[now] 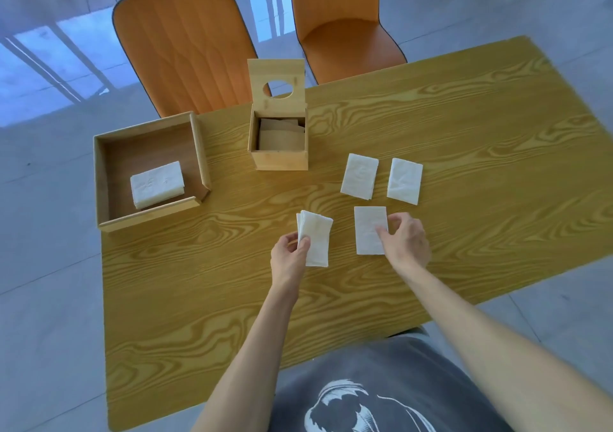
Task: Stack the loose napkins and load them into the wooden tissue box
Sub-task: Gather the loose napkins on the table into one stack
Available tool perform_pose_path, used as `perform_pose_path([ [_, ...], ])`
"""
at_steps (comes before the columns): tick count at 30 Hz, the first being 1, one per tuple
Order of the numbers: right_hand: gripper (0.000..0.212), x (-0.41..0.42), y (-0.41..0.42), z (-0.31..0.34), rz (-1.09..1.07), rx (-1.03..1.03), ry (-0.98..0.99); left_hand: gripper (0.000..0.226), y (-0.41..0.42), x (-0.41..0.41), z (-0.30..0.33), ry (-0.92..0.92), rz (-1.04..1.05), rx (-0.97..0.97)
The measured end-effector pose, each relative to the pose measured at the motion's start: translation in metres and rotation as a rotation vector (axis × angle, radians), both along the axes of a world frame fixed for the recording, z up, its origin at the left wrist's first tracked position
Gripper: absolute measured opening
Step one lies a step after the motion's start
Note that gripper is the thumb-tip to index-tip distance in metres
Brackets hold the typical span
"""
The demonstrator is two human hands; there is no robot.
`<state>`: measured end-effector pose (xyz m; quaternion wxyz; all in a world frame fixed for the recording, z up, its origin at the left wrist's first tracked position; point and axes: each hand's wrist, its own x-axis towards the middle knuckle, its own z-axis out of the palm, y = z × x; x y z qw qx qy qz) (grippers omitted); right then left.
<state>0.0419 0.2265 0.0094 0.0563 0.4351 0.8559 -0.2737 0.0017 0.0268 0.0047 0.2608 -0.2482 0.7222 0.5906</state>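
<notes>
My left hand (289, 256) grips a small stack of white napkins (316, 237) by its lower left corner, held just above the table. My right hand (406, 240) pinches the right edge of a single napkin (367, 229) lying flat on the table. Two more loose napkins lie farther back, one on the left (359, 176) and one on the right (404, 181). The wooden tissue box (278, 157) stands at the back centre with its holed lid (277, 83) flipped up; napkins show inside.
A shallow wooden tray (106, 179) at the left holds a pile of napkins (156, 184). Two orange chairs (185, 49) stand behind the wood-grain table (464, 132). The table's near edge is by my torso.
</notes>
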Motion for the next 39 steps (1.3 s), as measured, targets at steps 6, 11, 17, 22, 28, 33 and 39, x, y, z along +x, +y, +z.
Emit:
perform_pose_path([
  [6, 0.06, 0.002, 0.0, 0.002, -0.062, -0.058, -0.11, 0.027, 0.004, 0.007, 0.004, -0.041, 0.01, 0.106],
  [11, 0.05, 0.001, -0.002, 0.004, -0.033, -0.088, -0.13, 0.036, 0.009, 0.011, 0.003, -0.107, 0.049, 0.131],
  [17, 0.035, 0.002, 0.005, 0.003, 0.027, -0.111, -0.074, 0.042, 0.016, 0.017, 0.005, -0.136, 0.102, 0.161],
  [22, 0.033, -0.001, 0.016, -0.002, 0.167, -0.165, 0.053, 0.039, 0.021, 0.019, 0.008, -0.138, 0.115, 0.174],
  [28, 0.041, -0.003, 0.027, -0.001, 0.111, -0.435, 0.198, 0.038, 0.024, 0.017, 0.002, -0.161, 0.2, 0.203],
  [33, 0.06, -0.006, 0.021, 0.004, -0.088, -0.808, 0.336, 0.037, 0.027, 0.017, 0.001, -0.174, 0.251, 0.235],
  [39, 0.053, -0.018, -0.012, -0.001, -0.052, -0.946, 0.36, 0.036, 0.026, 0.01, 0.004, -0.23, 0.288, 0.266],
])
